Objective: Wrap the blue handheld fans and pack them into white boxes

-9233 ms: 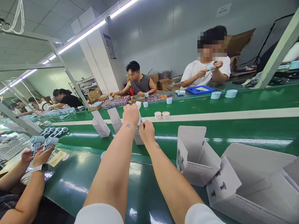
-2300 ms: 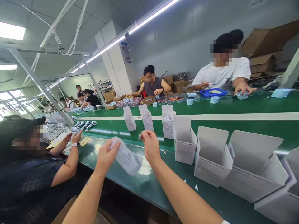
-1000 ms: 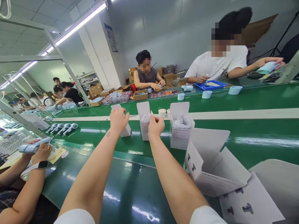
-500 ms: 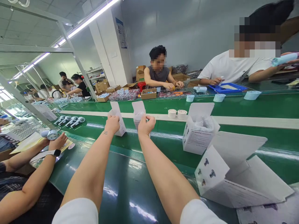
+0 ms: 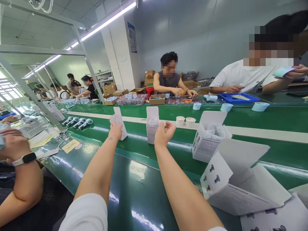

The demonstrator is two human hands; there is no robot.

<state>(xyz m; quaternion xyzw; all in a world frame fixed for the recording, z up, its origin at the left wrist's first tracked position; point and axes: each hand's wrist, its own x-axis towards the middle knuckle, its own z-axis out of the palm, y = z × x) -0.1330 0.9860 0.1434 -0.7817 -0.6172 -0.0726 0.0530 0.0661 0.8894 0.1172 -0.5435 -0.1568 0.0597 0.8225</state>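
My left hand (image 5: 115, 131) is at a narrow white cardboard box (image 5: 123, 131) with its top flap raised, its fingers closed on the near side. This box stands on the green conveyor belt and looks slightly tilted. To its right, a second white box (image 5: 151, 136) stands upright, flap up, with clear plastic wrap showing in its opening. My right hand (image 5: 164, 132) is just right of that box, fingers loosely curled with a gap between thumb and fingers, and nothing visible in them.
Farther right stand a white box with bubble wrap (image 5: 207, 146) and a larger open carton (image 5: 243, 195). Two white round parts (image 5: 185, 121) sit on the pale strip. Light-blue cups (image 5: 226, 107) line the far side, where co-workers sit. A co-worker's watch-wearing arm (image 5: 24, 173) is at left.
My right hand has come away from the second box, moving right. My left hand stays at the first box. The left co-worker's hands have lifted toward the left edge. The view has shifted slightly.
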